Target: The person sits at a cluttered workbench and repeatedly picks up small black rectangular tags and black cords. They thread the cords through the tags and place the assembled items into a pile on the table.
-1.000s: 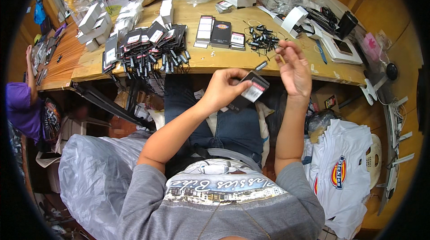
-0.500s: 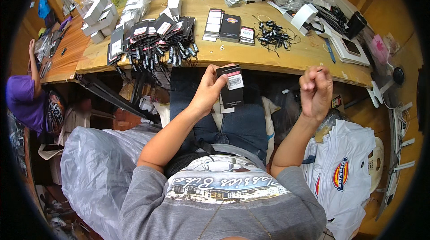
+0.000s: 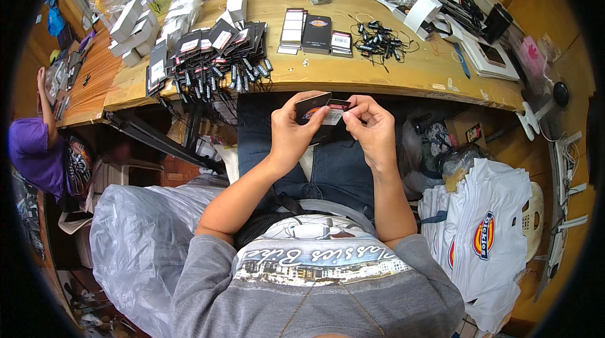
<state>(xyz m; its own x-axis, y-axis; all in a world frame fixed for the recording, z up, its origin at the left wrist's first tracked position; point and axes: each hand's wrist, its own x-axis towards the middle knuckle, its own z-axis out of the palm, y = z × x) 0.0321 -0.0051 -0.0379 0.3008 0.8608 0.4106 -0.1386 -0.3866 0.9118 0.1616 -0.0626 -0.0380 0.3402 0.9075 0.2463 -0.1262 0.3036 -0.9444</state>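
Above my lap, just in front of the table edge, my left hand [image 3: 288, 133] grips black hang tags [image 3: 313, 107]. One has a coloured oval logo, and another beside it carries a white and red label. My right hand [image 3: 373, 128] is closed in a pinch at the right edge of the labelled tag. Whether a thin string is also between those fingers is too small to tell. On the table to the left lies a heap of black hang tags [image 3: 220, 54] with dark strings. A loose pile of black strings [image 3: 381, 41] sits to the right.
Between the piles stand neat stacks of tags [image 3: 317, 35]. White boxes [image 3: 133, 30] and plastic bags lie farther back. At right are a phone [image 3: 491, 54] and folded white shirts [image 3: 479, 237]. A large plastic bag [image 3: 135, 243] is at lower left. Someone in purple [image 3: 38, 155] works far left.
My right hand has come in from the right and met the hang tags. The tags have tilted and fanned apart in my left hand, showing the logo.
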